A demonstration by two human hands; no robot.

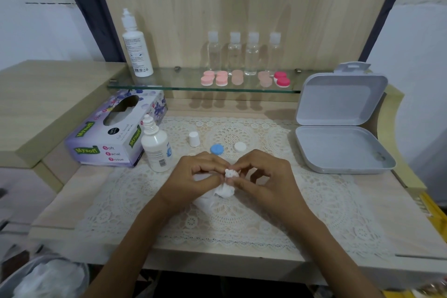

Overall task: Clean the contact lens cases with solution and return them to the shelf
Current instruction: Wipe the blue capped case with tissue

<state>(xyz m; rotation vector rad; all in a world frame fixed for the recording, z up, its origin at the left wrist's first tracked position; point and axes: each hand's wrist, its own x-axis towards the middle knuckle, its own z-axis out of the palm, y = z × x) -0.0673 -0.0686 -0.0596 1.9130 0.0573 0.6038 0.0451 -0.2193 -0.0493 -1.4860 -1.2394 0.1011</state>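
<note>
Together, left hand (196, 172) and right hand (263, 176) on tissue (226, 190).

Contact lens cases (221, 78), five lidded pairs in a row on the glass shelf (145, 85): two pale pink and one magenta on white bases, two tan; blue lid (217, 149) and white lid (240, 147), detached, flat and side by side on the lace mat (314, 201). Solution bottle (156, 150), white, upright, uncapped, left of the lids; its white cap (194, 138) upright between bottle and lids; white tissue wad (228, 180) pinched between left hand (198, 174) and right hand (263, 176).

Forearms converging from below; left hand (196, 172) and right hand (263, 174) close together, fingers curled, fingertips pinching white tissue wad (227, 189).
</note>
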